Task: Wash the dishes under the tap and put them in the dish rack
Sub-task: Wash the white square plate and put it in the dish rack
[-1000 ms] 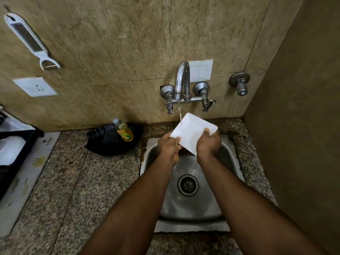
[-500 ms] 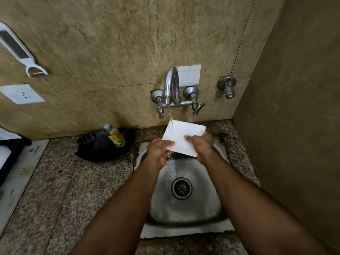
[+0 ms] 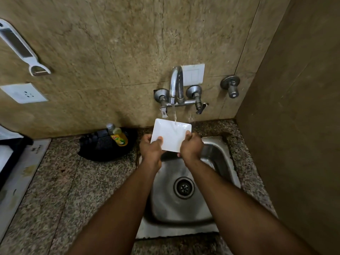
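Observation:
A white square plate (image 3: 170,135) is held tilted over the steel sink (image 3: 219,155), under the tap (image 3: 177,85). A thin stream of water runs from the spout onto the plate's upper face. My left hand (image 3: 150,150) grips the plate's lower left corner, thumb on top. My right hand (image 3: 191,146) grips its right edge. The black dish rack (image 3: 11,150) shows only as a corner at the far left edge.
A black pan (image 3: 103,146) holding a dish soap bottle (image 3: 117,135) lies on the granite counter left of the sink. A white mat (image 3: 20,173) lies under the rack. A side wall stands close on the right. A peeler (image 3: 22,48) hangs on the back wall.
The plate has turned from a diamond tilt to nearly square under the stream, face up toward me. Both hands stayed on it. The view shifted slightly right.

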Motion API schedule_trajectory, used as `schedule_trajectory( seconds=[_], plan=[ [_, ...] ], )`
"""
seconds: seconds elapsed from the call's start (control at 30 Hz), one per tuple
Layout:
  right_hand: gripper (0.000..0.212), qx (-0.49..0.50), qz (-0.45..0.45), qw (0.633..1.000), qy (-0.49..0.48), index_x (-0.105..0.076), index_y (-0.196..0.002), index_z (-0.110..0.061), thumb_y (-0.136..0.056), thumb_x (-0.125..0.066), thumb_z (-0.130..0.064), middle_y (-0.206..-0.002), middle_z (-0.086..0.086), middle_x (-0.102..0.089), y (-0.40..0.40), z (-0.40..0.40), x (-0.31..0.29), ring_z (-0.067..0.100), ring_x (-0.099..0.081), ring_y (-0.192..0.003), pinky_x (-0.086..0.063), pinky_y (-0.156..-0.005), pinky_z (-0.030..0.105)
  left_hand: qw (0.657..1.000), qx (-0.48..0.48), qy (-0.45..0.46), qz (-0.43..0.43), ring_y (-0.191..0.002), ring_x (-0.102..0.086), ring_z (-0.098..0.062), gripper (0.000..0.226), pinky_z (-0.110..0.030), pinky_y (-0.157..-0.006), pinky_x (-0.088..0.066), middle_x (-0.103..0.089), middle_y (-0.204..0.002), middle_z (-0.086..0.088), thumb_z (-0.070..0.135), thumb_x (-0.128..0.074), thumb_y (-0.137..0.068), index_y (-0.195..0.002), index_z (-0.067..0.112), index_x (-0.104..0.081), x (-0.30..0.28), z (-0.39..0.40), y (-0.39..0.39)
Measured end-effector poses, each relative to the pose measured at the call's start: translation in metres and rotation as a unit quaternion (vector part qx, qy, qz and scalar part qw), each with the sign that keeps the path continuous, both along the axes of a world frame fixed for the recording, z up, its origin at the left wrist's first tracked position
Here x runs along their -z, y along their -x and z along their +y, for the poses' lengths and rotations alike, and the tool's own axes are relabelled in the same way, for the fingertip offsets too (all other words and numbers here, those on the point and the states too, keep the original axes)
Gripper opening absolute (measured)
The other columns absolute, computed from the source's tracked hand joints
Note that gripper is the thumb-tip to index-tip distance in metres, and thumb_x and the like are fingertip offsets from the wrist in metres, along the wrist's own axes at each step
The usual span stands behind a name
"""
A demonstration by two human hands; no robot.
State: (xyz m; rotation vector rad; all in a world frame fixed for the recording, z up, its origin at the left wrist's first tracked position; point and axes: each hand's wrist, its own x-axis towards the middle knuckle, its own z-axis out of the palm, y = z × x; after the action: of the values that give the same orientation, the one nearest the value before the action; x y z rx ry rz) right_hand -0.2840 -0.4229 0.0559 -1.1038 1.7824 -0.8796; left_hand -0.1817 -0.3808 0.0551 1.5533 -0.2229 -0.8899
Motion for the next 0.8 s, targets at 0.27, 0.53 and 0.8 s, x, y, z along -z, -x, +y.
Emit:
schedule_trajectory(
  seconds=[0.27,0.53,0.8],
  plan=[
    [0.025,-0.273,-0.159,0.941,-0.12,-0.06,-0.114,-0.018,-0.098,-0.055,-0.001,-0.11,0.017,-0.071,0.002,-0.024,-0.014,0.029,-0.065,-0.076,-0.05,-0.058,0.037,0.998,-0.047,-0.016,-0.032,-0.095,-0.073,-0.033,0.023,-0.047,-0.067,-0.064,-0.071,-0.109,-0.012,0.009,-0.07,-0.092,-0.109,0.019,-0.059,0.009,0.01,-0.019],
    [0.046,-0.143,-0.068,0.98,-0.122,-0.066,-0.121,-0.004,-0.1,-0.058,-0.044,-0.107,0.011,-0.071,0.006,-0.041,0.0,0.031,-0.07,-0.093,-0.054,-0.076,0.035,0.996,0.078,-0.013,0.035,-0.095,-0.072,-0.03,0.026,-0.034,-0.056,-0.062,-0.071,-0.111,-0.012,-0.001,-0.061,-0.098,-0.122,0.01,-0.061,-0.002,0.022,-0.019],
    [0.025,-0.213,-0.006,0.977,-0.031,-0.073,-0.115,-0.008,-0.092,-0.063,-0.011,-0.114,0.014,-0.075,0.03,-0.033,-0.017,0.031,-0.071,-0.098,-0.058,-0.086,0.036,0.979,0.143,-0.127,0.069,-0.087,-0.073,-0.035,0.024,-0.043,-0.071,-0.064,-0.072,-0.108,-0.014,0.031,-0.055,-0.106,-0.117,0.011,-0.061,0.008,0.02,-0.01]
  ],
)
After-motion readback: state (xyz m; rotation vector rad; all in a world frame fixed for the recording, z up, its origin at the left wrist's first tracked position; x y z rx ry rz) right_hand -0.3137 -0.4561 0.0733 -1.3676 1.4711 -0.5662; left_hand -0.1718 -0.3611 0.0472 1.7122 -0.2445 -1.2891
